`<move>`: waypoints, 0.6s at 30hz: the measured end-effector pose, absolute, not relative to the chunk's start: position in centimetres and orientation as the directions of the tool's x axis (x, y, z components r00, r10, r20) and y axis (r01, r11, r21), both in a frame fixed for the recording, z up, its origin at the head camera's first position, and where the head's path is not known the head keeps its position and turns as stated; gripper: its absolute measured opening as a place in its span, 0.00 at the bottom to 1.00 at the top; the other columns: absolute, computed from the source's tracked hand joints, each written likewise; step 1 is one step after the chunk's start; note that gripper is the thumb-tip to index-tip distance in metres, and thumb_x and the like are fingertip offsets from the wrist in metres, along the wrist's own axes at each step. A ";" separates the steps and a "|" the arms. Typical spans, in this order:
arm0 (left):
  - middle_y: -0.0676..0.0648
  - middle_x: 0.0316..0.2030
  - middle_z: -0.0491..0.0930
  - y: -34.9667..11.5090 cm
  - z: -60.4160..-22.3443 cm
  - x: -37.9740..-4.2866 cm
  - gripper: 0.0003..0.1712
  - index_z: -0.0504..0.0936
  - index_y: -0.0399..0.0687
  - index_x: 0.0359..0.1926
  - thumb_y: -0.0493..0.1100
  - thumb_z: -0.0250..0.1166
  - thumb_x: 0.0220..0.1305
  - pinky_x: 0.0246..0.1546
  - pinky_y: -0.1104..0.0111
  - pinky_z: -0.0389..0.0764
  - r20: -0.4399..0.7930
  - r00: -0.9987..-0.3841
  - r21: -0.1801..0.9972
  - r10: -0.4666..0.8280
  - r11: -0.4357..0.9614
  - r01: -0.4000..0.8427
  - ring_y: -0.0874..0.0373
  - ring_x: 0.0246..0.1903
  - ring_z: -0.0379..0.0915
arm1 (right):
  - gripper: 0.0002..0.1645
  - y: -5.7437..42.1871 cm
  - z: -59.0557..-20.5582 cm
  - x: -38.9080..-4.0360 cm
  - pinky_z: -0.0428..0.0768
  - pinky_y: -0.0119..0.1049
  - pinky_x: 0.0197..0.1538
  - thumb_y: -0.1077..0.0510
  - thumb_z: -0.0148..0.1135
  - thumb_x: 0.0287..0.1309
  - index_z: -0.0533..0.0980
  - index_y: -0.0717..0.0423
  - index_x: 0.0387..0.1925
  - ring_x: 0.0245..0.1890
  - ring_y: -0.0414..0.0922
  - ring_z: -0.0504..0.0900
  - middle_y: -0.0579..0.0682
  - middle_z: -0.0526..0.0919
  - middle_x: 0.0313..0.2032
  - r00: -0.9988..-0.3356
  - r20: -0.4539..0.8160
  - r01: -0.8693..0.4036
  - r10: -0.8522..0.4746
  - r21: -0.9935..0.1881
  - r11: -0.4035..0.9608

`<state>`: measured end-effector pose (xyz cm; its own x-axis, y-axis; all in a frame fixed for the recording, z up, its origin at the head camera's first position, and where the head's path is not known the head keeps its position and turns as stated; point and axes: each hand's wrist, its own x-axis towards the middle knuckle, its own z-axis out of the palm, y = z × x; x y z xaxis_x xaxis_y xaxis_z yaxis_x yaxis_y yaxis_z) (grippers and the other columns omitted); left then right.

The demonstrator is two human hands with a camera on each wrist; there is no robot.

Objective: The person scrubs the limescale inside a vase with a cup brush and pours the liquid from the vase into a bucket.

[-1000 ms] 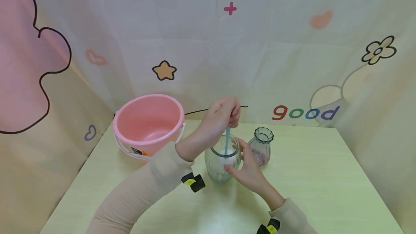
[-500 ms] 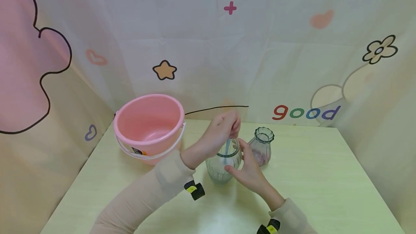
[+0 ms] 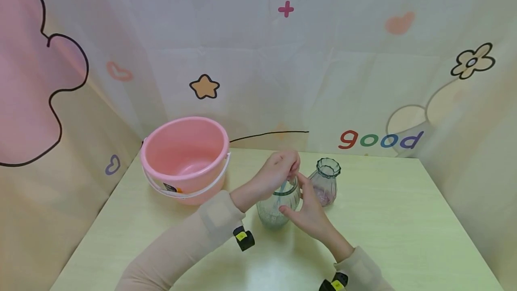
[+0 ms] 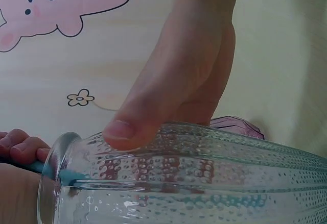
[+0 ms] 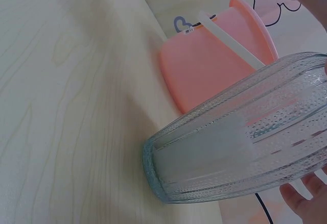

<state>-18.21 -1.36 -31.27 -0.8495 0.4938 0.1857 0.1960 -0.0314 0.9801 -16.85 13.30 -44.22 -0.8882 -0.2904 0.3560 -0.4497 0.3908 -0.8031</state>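
A clear ribbed glass jar stands on the table, with my right hand gripping its right side, thumb on the near wall. My left hand pinches the blue handle of a cup brush just above the jar's mouth. The handle runs down inside the jar. In the right wrist view a pale white block, seemingly the brush's sponge head, shows through the glass near the jar's base. The left wrist view has my right thumb lying on the dimpled glass.
Just behind my right hand stands a smaller glass vase with a wavy rim and a purplish base. A pink bucket with a white handle sits to the left. A printed curtain hangs behind the table.
My left hand has moved down toward the jar's mouth, and the brush has sunk deeper into the jar. My right hand and the jar have hardly moved.
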 end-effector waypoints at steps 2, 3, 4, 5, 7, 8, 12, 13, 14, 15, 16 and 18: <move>0.48 0.18 0.57 -1.3 -31.3 -18.2 0.14 0.59 0.36 0.19 0.36 0.37 0.61 0.26 0.68 0.62 0.186 -0.843 0.980 0.504 -0.031 0.197 0.54 0.21 0.55 | 0.51 13.3 -44.3 -16.9 0.66 0.58 0.53 0.55 0.68 0.45 0.48 0.45 0.65 0.60 0.46 0.57 0.52 0.57 0.62 -0.888 0.357 -0.451 -0.290 -0.802 0.393; 0.48 0.18 0.57 -1.3 -31.2 -18.1 0.14 0.59 0.36 0.19 0.36 0.37 0.61 0.26 0.68 0.61 0.185 -0.841 0.980 0.508 -0.031 0.197 0.54 0.21 0.55 | 0.50 13.3 -44.3 -16.9 0.66 0.58 0.53 0.55 0.68 0.45 0.48 0.45 0.65 0.60 0.46 0.57 0.51 0.57 0.62 -0.888 0.356 -0.450 -0.290 -0.801 0.394; 0.49 0.18 0.57 -1.2 -31.2 -18.1 0.14 0.59 0.36 0.20 0.36 0.37 0.61 0.26 0.68 0.62 0.183 -0.838 0.980 0.514 -0.029 0.196 0.54 0.21 0.55 | 0.50 13.3 -44.3 -16.9 0.66 0.58 0.53 0.54 0.68 0.45 0.49 0.45 0.65 0.60 0.46 0.57 0.51 0.58 0.62 -0.889 0.354 -0.449 -0.291 -0.801 0.396; 0.49 0.18 0.57 -1.2 -31.2 -18.1 0.14 0.59 0.36 0.20 0.36 0.37 0.61 0.26 0.69 0.62 0.180 -0.837 0.980 0.517 -0.024 0.196 0.55 0.21 0.55 | 0.50 13.3 -44.4 -16.9 0.66 0.58 0.53 0.54 0.68 0.45 0.49 0.46 0.65 0.60 0.47 0.57 0.52 0.58 0.62 -0.888 0.356 -0.450 -0.292 -0.800 0.396; 0.49 0.18 0.57 -1.2 -31.0 -17.9 0.14 0.59 0.35 0.20 0.36 0.37 0.61 0.25 0.69 0.62 0.173 -0.835 0.981 0.522 -0.017 0.193 0.55 0.21 0.55 | 0.49 13.3 -44.5 -17.0 0.66 0.58 0.52 0.53 0.68 0.46 0.49 0.47 0.64 0.60 0.47 0.57 0.53 0.58 0.62 -0.886 0.359 -0.454 -0.294 -0.799 0.394; 0.49 0.18 0.57 -1.2 -30.9 -17.9 0.14 0.59 0.35 0.20 0.36 0.37 0.61 0.25 0.69 0.62 0.172 -0.835 0.981 0.523 -0.014 0.194 0.55 0.21 0.55 | 0.49 13.3 -44.5 -17.0 0.66 0.58 0.52 0.53 0.67 0.46 0.49 0.48 0.64 0.60 0.48 0.57 0.53 0.58 0.62 -0.884 0.361 -0.457 -0.295 -0.798 0.392; 0.49 0.17 0.57 -1.2 -30.2 -17.6 0.15 0.59 0.36 0.20 0.37 0.37 0.62 0.26 0.68 0.62 0.152 -0.847 0.983 0.510 0.008 0.182 0.54 0.21 0.55 | 0.48 13.3 -44.5 -17.0 0.66 0.59 0.52 0.54 0.67 0.46 0.50 0.48 0.64 0.60 0.49 0.58 0.52 0.58 0.62 -0.880 0.371 -0.465 -0.295 -0.799 0.382; 0.49 0.17 0.57 -1.2 -30.4 -17.8 0.16 0.59 0.38 0.20 0.38 0.38 0.63 0.27 0.68 0.62 0.150 -0.850 0.984 0.505 0.011 0.180 0.54 0.21 0.55 | 0.49 13.3 -44.5 -16.9 0.66 0.59 0.52 0.54 0.67 0.46 0.50 0.47 0.64 0.60 0.49 0.58 0.52 0.58 0.62 -0.881 0.370 -0.463 -0.294 -0.801 0.380; 0.49 0.17 0.57 -1.2 -30.5 -18.0 0.16 0.59 0.39 0.20 0.40 0.38 0.63 0.27 0.67 0.62 0.147 -0.855 0.984 0.498 0.013 0.177 0.52 0.21 0.55 | 0.49 13.3 -44.4 -16.9 0.66 0.59 0.52 0.54 0.68 0.45 0.49 0.47 0.65 0.60 0.50 0.58 0.51 0.58 0.62 -0.881 0.371 -0.463 -0.293 -0.802 0.378; 0.49 0.17 0.57 -1.2 -30.6 -18.2 0.16 0.59 0.40 0.20 0.41 0.39 0.63 0.28 0.67 0.62 0.149 -0.858 0.984 0.492 0.008 0.176 0.52 0.22 0.55 | 0.49 13.3 -44.4 -16.9 0.66 0.59 0.52 0.54 0.68 0.45 0.49 0.46 0.65 0.60 0.51 0.58 0.51 0.58 0.62 -0.880 0.373 -0.465 -0.292 -0.802 0.376; 0.48 0.17 0.57 -1.1 -30.7 -18.5 0.16 0.59 0.40 0.20 0.42 0.39 0.63 0.28 0.67 0.61 0.158 -0.859 0.984 0.487 -0.001 0.180 0.51 0.21 0.55 | 0.50 13.3 -44.3 -16.9 0.66 0.59 0.52 0.55 0.68 0.45 0.49 0.45 0.65 0.59 0.52 0.59 0.50 0.58 0.62 -0.880 0.376 -0.466 -0.291 -0.802 0.374; 0.47 0.17 0.56 -1.0 -30.8 -18.9 0.16 0.58 0.40 0.20 0.42 0.40 0.62 0.27 0.66 0.60 0.187 -0.855 0.981 0.483 -0.045 0.189 0.51 0.21 0.53 | 0.50 13.2 -44.3 -16.8 0.67 0.58 0.52 0.55 0.69 0.44 0.49 0.44 0.65 0.58 0.53 0.60 0.50 0.58 0.61 -0.877 0.386 -0.473 -0.286 -0.800 0.369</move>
